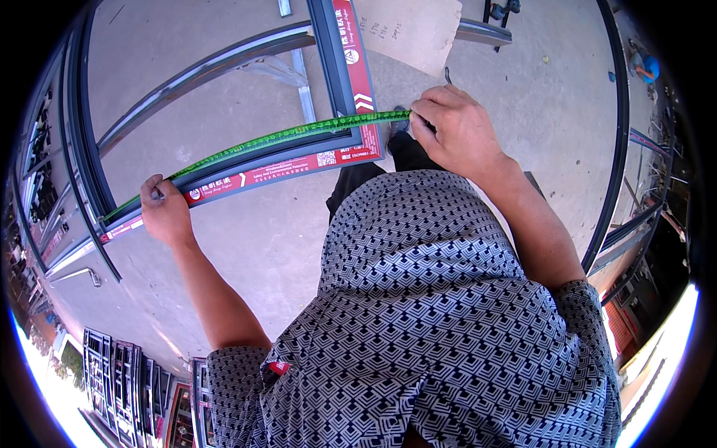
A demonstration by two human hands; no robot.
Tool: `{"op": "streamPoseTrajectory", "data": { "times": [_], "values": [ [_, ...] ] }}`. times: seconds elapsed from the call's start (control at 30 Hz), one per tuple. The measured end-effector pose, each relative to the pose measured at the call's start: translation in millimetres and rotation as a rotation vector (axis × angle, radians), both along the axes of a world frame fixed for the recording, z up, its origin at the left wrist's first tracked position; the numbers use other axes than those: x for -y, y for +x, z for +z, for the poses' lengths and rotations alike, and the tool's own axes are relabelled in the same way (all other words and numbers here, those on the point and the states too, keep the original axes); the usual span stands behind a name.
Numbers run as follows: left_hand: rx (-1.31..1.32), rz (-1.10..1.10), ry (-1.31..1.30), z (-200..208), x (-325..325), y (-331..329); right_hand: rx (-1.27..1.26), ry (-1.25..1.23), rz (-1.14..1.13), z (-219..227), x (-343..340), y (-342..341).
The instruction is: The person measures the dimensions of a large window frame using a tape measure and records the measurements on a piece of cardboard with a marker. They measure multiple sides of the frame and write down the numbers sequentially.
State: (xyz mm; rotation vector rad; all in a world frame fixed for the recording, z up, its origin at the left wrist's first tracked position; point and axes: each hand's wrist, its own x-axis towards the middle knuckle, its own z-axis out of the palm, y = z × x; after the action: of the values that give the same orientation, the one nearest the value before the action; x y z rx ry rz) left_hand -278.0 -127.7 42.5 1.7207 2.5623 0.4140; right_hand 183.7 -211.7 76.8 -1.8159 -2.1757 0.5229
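A green tape measure blade [291, 134] stretches in a slight arc along the near side of a dark grey frame [328, 56] covered in part with red printed film. My left hand [166, 213] pinches the blade by the frame's near side, and the blade runs on past it toward the left corner. At the right, beyond the frame's corner, my right hand [457, 128] is closed around the tape's other end. Whether a case or just the blade lies inside that fist is hidden. Both forearms reach out over the frame from my patterned shirt.
A brown board [409, 33] with handwriting lies past the frame's corner. Long dark bars stand at the left [82, 112] and right [614, 149]. Stacked frames [123, 381] are at lower left. Another person in blue [648, 69] is at far right.
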Motion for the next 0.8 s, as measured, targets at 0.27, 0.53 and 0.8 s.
{"op": "streamPoseTrajectory", "data": {
  "times": [0.27,0.53,0.8],
  "values": [
    [-0.002,0.018,-0.018,-0.9,-0.6,-1.6,-0.002,-0.004,0.007,-0.1,-0.5,0.7],
    [0.000,0.006,0.002,-1.6,0.0,-1.0,0.000,-0.001,0.010,-0.8,-0.6,0.7],
    [-0.019,0.006,-0.001,-2.5,0.0,-2.1,-0.004,0.004,0.005,-0.9,0.0,0.0]
  ]
}}
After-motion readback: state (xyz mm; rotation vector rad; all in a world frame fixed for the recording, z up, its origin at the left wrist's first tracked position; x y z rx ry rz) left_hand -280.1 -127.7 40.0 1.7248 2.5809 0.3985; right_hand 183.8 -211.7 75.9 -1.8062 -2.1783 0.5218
